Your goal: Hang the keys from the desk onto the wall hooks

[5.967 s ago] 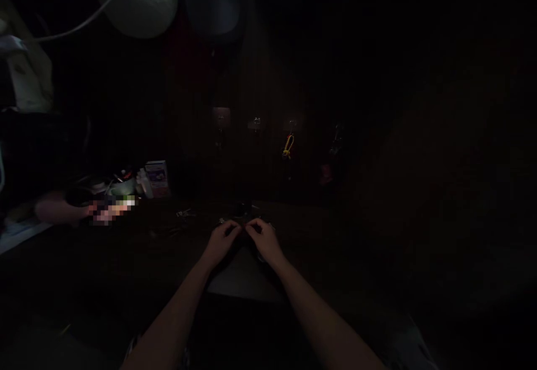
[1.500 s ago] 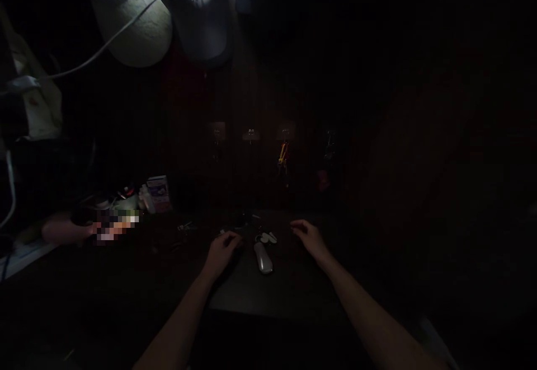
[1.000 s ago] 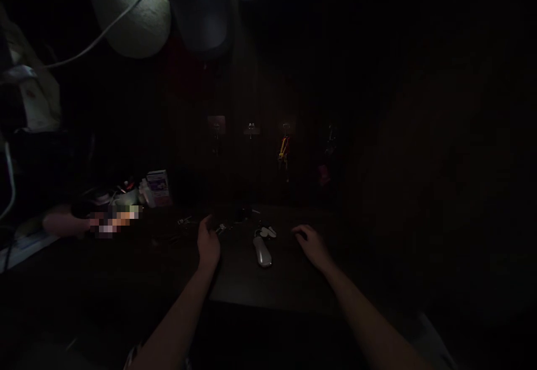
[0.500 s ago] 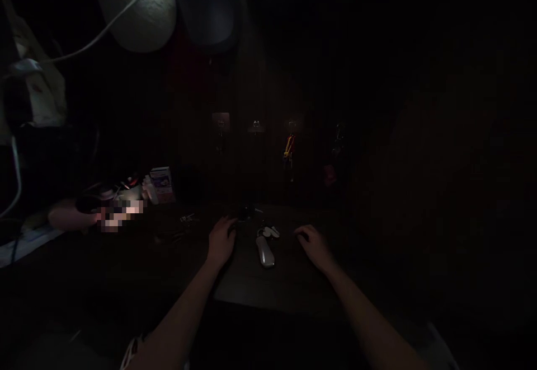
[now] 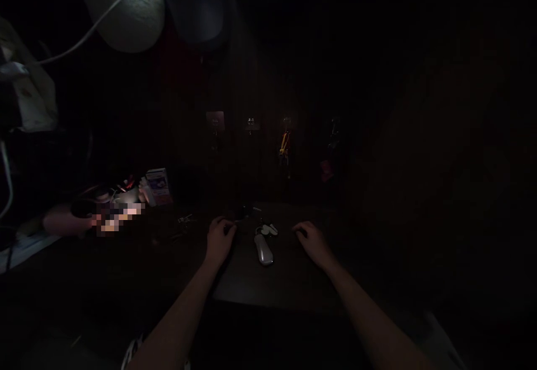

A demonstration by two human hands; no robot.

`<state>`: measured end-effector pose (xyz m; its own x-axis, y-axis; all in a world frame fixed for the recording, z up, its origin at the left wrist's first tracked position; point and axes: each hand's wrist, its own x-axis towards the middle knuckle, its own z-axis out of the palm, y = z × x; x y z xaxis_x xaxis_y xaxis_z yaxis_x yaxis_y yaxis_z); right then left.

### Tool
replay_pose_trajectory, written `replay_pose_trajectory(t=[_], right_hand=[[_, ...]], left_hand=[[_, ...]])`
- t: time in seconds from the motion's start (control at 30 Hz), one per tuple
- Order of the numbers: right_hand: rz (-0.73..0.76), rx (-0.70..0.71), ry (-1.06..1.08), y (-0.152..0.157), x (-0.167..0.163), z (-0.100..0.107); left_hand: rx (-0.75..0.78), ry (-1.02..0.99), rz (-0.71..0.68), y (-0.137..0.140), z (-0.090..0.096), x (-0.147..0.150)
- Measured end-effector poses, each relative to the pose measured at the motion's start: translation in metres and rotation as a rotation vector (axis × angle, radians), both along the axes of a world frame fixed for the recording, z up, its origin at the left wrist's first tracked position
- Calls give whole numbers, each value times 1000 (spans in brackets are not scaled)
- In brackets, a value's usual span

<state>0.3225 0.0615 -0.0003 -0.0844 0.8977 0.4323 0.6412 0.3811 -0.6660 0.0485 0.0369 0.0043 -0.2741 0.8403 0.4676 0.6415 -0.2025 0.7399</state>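
Note:
A smooth grey fob lies on the dark tabletop between my hands, with white oval tags or keys attached at its far end. To its left, my left hand rests on the table, fingers loosely curved and thumb apart, holding nothing. My right hand rests on the other side, its thumb and fingers slightly apart, also without anything in it. Just beyond my left fingertips sits a dark bunch of keys. Farther left lies another set of small metal keys. Dim light hides fine detail.
Several hooks line the back wall; a yellow-and-red strap and a pink tag hang there. A small box and a pink object stand at left. Caps and a white cable hang overhead.
The view has turned slightly to the right, so the surroundings appear shifted left. My left fingers look a bit more curled; the fob and keys stay in place on the table.

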Motion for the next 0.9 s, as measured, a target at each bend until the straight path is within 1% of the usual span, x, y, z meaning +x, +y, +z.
replay_pose_trajectory(t=[0.13,0.23,0.3,0.4,0.47,0.53,0.7,0.8,0.9], right_hand=[[-10,-16,7,2,0,-1],[-9,-3,3,2,0,-2],[-2,0,3,2,0,-2],[-1,-6,12,1,1,-2],[-8,-10,23,1,1,-1],[-10,-13,35,1,0,-1],[5,-1,37,1,0,-1],[12,15,37,1,1,-1],[1,5,55,1,1,-1]], left_hand=[[71,-165,60,-4,7,-2],[58,-338,71,-9,12,-3],[36,-496,32,-12,15,-2],[15,-757,-73,-14,17,0],[-15,-861,-109,-15,18,1],[-66,-868,-106,-16,19,1],[-135,-782,-81,-16,19,-4],[-207,-875,-159,-16,20,-6],[-321,-1058,-315,-18,21,-6]])
